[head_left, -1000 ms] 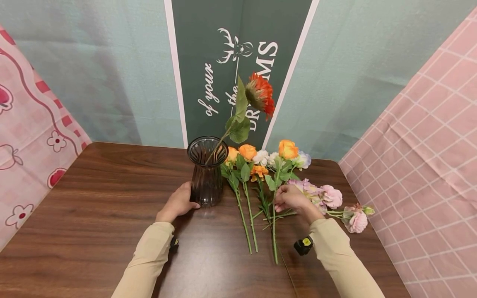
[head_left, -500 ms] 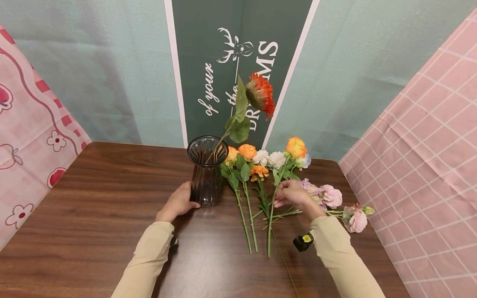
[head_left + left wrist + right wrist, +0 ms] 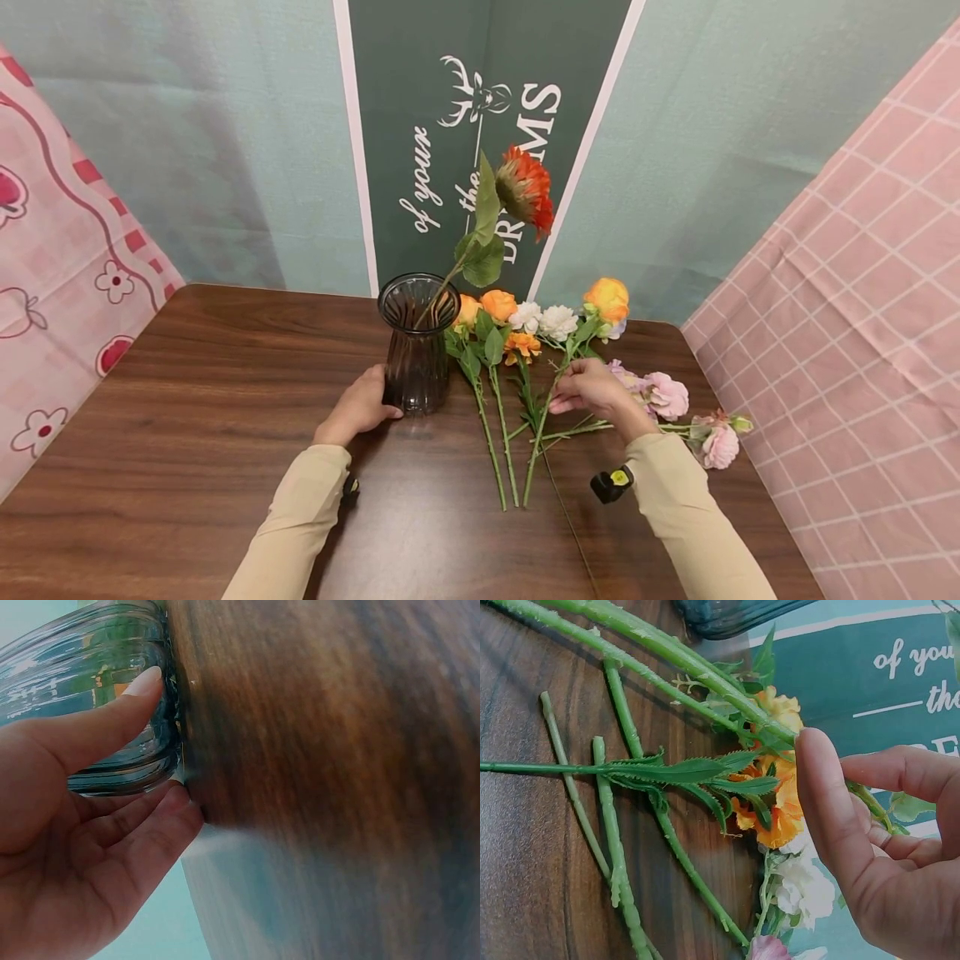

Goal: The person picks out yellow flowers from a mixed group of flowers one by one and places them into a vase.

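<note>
A smoky glass vase (image 3: pixel 417 358) stands upright on the table, with one red-orange flower (image 3: pixel 531 193) leaning to the right out of its mouth. My left hand (image 3: pixel 362 406) holds the vase low down; in the left wrist view the thumb (image 3: pixel 124 712) lies along the near side of the glass and the other fingers go behind its base. Between thumb and fingers, my right hand (image 3: pixel 590 389) pinches the stem of a yellow-orange rose (image 3: pixel 608 298). That rose slants, bloom to the upper right, its cut stem end (image 3: pixel 528 492) toward the lower left.
Two orange roses (image 3: pixel 497 306) lie just right of the vase, beside an orange flower (image 3: pixel 522 346) and white flowers (image 3: pixel 558 322). Pink flowers (image 3: pixel 667 395) lie at the right, by the pink grid cloth (image 3: pixel 862 333). A thin dark stem (image 3: pixel 570 517) points toward the front.
The rose in my right hand has tilted: its bloom shifted right and its stem end swung left, close to the lying stems. My left hand and the vase have stayed put.
</note>
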A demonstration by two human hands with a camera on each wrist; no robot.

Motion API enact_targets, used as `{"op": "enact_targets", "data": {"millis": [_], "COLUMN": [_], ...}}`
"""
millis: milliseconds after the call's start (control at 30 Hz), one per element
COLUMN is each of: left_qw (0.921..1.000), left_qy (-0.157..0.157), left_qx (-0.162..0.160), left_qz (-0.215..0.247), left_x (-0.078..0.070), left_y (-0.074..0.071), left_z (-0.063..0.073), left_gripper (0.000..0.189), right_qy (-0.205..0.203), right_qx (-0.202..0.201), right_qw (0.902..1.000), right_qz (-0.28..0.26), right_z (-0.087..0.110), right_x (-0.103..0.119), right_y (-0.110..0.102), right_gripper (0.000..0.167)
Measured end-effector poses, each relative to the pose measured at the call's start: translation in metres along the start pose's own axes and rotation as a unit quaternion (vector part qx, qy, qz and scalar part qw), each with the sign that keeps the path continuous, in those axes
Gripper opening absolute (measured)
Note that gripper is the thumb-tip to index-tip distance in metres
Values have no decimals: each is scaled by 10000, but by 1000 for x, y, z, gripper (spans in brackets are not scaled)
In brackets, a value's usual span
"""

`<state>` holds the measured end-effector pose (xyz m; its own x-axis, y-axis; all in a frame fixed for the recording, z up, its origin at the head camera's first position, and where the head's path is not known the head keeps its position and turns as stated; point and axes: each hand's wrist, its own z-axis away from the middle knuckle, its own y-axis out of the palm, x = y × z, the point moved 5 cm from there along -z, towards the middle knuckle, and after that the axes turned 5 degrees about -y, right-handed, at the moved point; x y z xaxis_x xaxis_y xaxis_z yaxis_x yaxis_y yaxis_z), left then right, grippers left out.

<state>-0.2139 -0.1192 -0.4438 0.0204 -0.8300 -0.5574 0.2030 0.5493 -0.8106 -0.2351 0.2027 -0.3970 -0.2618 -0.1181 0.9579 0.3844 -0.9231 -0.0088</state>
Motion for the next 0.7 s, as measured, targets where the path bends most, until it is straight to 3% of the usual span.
{"op": "enact_targets", "data": {"millis": [467,700], "left_qw": [10000,10000], "left_qy": [28,18], "left_qx": [-32,2], "left_qz": [-52,-47], "left_x": [0,1], "left_y": [-1,0], "left_z": [-1,0], "left_gripper": [72,73], "right_qy": [-115,-237], "right_qx": [-101,-81], "right_qw": [9986,9984], "right_qz": [-504,-500], "right_z": [0,0], "right_x": [11,19], "right_y": [1,5], "right_gripper": [7,7]}}
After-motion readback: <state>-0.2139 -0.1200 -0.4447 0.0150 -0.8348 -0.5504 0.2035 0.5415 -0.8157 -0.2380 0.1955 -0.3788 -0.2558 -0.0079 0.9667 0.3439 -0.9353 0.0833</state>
